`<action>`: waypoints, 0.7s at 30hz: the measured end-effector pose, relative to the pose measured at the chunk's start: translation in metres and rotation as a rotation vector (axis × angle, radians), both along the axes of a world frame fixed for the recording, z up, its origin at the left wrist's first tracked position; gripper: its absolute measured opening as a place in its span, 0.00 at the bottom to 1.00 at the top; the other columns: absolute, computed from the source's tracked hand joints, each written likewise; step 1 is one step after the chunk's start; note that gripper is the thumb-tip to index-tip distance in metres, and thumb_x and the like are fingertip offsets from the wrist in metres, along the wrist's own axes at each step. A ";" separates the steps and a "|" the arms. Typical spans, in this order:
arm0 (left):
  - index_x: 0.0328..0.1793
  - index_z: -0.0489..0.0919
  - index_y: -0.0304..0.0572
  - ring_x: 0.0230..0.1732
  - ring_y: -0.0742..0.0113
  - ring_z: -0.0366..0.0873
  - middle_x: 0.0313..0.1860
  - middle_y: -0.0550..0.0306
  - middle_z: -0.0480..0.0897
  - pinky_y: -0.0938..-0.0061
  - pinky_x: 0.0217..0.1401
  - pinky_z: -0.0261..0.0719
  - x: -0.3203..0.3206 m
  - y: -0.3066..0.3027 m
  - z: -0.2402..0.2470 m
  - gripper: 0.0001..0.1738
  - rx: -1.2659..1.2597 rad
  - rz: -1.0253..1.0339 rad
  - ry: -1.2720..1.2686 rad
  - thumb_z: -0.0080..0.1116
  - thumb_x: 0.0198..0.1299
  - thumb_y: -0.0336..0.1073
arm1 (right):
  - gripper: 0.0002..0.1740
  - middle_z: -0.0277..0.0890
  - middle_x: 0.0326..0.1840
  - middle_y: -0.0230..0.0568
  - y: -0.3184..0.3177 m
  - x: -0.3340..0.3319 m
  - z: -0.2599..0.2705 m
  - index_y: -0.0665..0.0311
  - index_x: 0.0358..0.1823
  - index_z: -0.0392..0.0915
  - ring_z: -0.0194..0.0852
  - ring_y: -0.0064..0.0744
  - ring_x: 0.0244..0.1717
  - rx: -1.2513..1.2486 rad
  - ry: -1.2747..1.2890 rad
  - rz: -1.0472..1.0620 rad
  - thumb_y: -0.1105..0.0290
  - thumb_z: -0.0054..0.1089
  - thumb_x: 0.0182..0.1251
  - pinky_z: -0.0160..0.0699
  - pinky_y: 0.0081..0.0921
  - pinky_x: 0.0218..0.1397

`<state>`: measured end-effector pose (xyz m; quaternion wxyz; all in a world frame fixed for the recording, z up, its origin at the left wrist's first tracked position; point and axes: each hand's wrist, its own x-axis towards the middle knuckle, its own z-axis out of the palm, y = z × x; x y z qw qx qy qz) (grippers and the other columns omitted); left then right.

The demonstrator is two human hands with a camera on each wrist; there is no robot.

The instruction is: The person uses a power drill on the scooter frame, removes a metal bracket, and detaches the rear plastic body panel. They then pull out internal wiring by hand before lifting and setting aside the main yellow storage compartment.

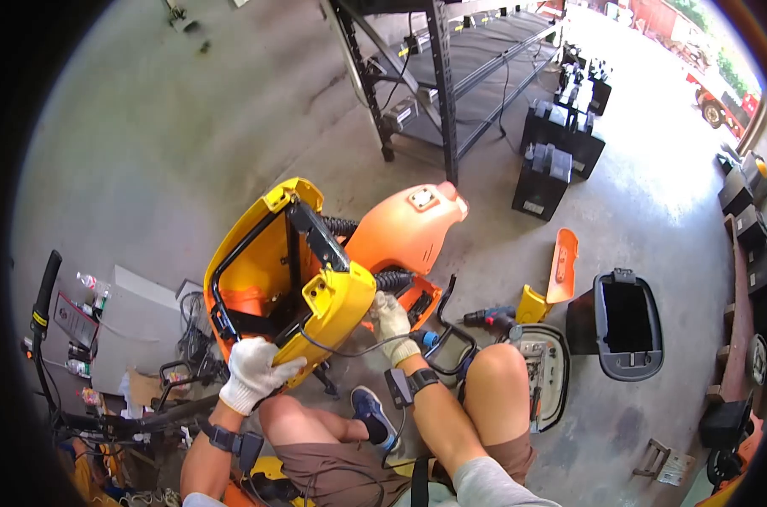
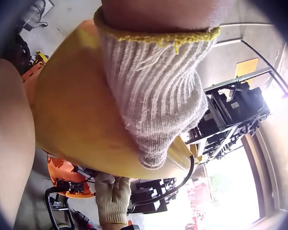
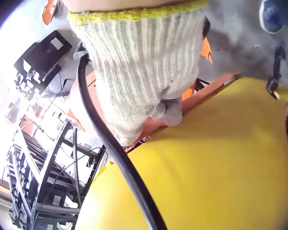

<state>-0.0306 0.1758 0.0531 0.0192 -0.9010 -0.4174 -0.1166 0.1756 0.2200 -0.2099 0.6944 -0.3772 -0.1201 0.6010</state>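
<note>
A yellow scooter body shell [image 1: 345, 308] with a black frame inside stands tilted before the person's knees. The left hand [image 1: 255, 367], in a white knit glove, grips its near edge, thumb laid along the outer face and other fingers hidden behind the rim. On the shell's right side, the gloved right hand [image 1: 390, 325] reaches in at the seam between the yellow shell and an orange panel [image 1: 404, 232]. Its thumb [image 3: 173, 115] is bent at that seam; the other fingertips are partly hidden, so I cannot tell what they hold. A black cable [image 3: 113, 143] crosses in front of the right hand.
On the floor at right lie a power drill [image 1: 491, 317], an open tool case [image 1: 542, 372], an orange-yellow part [image 1: 563, 262] and a black bin [image 1: 628, 363]. A metal rack [image 1: 438, 84] and several black batteries [image 1: 542, 182] stand behind. Handlebars [image 1: 49, 287] rise at left.
</note>
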 end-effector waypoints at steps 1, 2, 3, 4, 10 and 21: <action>0.10 0.73 0.42 0.14 0.48 0.72 0.11 0.48 0.70 0.60 0.19 0.68 0.004 -0.001 0.001 0.32 0.023 -0.004 -0.001 0.80 0.42 0.57 | 0.27 0.75 0.29 0.26 0.000 0.004 0.000 0.63 0.47 0.79 0.69 0.18 0.28 -0.028 -0.105 0.025 0.42 0.57 0.75 0.71 0.20 0.33; 0.10 0.73 0.42 0.14 0.48 0.72 0.11 0.48 0.70 0.60 0.19 0.68 0.006 -0.002 0.003 0.32 0.042 -0.004 0.002 0.80 0.42 0.57 | 0.27 0.76 0.31 0.26 0.000 0.005 -0.001 0.64 0.47 0.79 0.70 0.18 0.30 0.001 -0.081 0.034 0.43 0.57 0.76 0.72 0.20 0.33; 0.10 0.73 0.42 0.14 0.48 0.72 0.11 0.48 0.70 0.60 0.19 0.68 0.004 -0.001 -0.001 0.32 0.033 0.006 -0.016 0.80 0.42 0.58 | 0.26 0.76 0.32 0.27 0.000 0.003 -0.003 0.64 0.48 0.79 0.70 0.18 0.31 -0.008 -0.061 0.036 0.44 0.57 0.76 0.72 0.20 0.34; 0.10 0.73 0.42 0.14 0.48 0.72 0.11 0.48 0.70 0.60 0.19 0.68 0.005 0.001 0.001 0.32 0.039 0.005 -0.018 0.80 0.42 0.58 | 0.26 0.76 0.32 0.27 0.000 0.004 0.000 0.64 0.49 0.79 0.70 0.18 0.32 -0.017 -0.042 0.039 0.45 0.56 0.77 0.72 0.21 0.35; 0.11 0.78 0.42 0.12 0.49 0.70 0.09 0.49 0.70 0.63 0.18 0.66 -0.003 0.005 0.003 0.32 -0.027 0.016 -0.012 0.76 0.49 0.59 | 0.24 0.73 0.33 0.26 -0.013 -0.014 0.019 0.64 0.48 0.77 0.67 0.20 0.32 -0.138 -0.173 -0.104 0.46 0.56 0.77 0.74 0.22 0.37; 0.13 0.77 0.42 0.15 0.48 0.73 0.12 0.47 0.73 0.61 0.19 0.68 0.008 0.001 0.009 0.29 -0.092 0.074 -0.066 0.80 0.46 0.54 | 0.27 0.78 0.33 0.28 -0.015 -0.006 0.024 0.65 0.44 0.81 0.74 0.21 0.34 -0.076 -0.098 -0.068 0.44 0.56 0.77 0.75 0.25 0.40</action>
